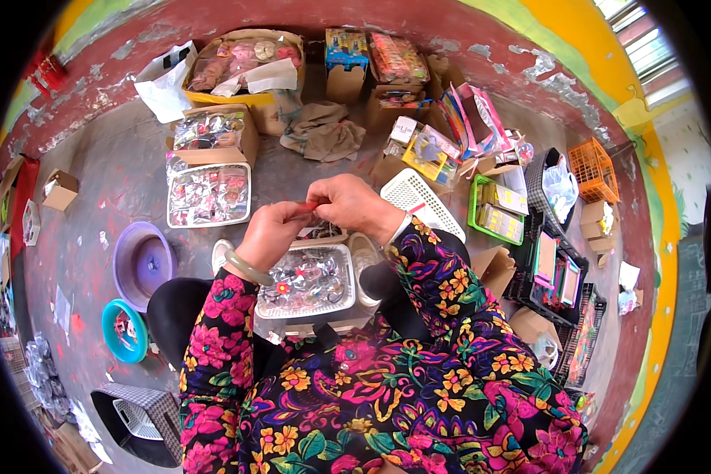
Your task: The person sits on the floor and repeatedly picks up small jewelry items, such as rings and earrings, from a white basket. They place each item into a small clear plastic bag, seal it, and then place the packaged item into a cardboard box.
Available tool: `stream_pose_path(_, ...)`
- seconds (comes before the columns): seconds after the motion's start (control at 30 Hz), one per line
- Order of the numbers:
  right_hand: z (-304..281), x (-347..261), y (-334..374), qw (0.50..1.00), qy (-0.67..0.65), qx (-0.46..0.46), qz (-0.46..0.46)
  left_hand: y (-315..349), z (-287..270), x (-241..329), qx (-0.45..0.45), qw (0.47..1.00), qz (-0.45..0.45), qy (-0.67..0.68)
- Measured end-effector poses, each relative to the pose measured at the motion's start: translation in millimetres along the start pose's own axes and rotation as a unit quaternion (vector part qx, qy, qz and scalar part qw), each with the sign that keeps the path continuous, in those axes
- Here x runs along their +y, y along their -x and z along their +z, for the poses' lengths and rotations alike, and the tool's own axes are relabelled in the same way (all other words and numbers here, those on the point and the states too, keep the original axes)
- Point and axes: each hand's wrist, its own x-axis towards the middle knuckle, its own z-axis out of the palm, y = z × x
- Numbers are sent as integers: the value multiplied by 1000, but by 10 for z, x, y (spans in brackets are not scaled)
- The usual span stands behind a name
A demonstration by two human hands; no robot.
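My left hand [270,231] and my right hand [351,204] meet in front of me, fingertips pinched together. Between them is a small red piece [309,208], thin and band-like, too small to tell its kind. Below my hands, between my feet, a white plastic basket [347,306] holds many small packets in clear bags. Just beyond it, partly hidden by my hands, is another container with packets. A second white basket [171,223] of bagged small items lies farther off to the left. Right of my right hand, an upturned or tilted white perforated basket [403,188] is partly covered by my sleeve.
On the left stand a purple basin [118,268] and a teal basin [107,330], with a checked bin [162,403] nearer me. Cardboard boxes and a brown cloth [320,133] lie along the back wall. A green basket [477,225], black crates [529,288] and an orange crate [594,170] fill the right.
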Motion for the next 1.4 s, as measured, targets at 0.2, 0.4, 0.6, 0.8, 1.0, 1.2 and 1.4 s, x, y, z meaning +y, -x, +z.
stream_pose_path(0.2, 0, -72, 25, 992, 121, 15, -28, 23, 4, 26, 9, 998, 15, -55)
stream_pose_path(0.4, -28, -200, 54, 987, 163, 12, 2, 30, 9, 79, -7, 999, -2, -39)
stream_pose_path(0.6, 0, -117, 57, 975, 220, -14, 5, 55, 34, 85, -37, 999, 4, 25)
stream_pose_path(0.8, -44, -93, 30, 995, 93, 33, -23, 54, -12, 211, -29, 997, -19, 75)
stream_pose_path(1.0, 38, -83, 3, 993, 118, 23, -22, -12, 11, -46, 38, 984, 8, 173)
stream_pose_path(1.2, -37, -86, -50, 999, -15, 45, -9, -22, 6, 7, 107, 969, -16, 224)
stream_pose_path(1.4, -84, -103, 4, 992, -53, 109, -24, 29, -1, 217, 99, 952, -54, 285)
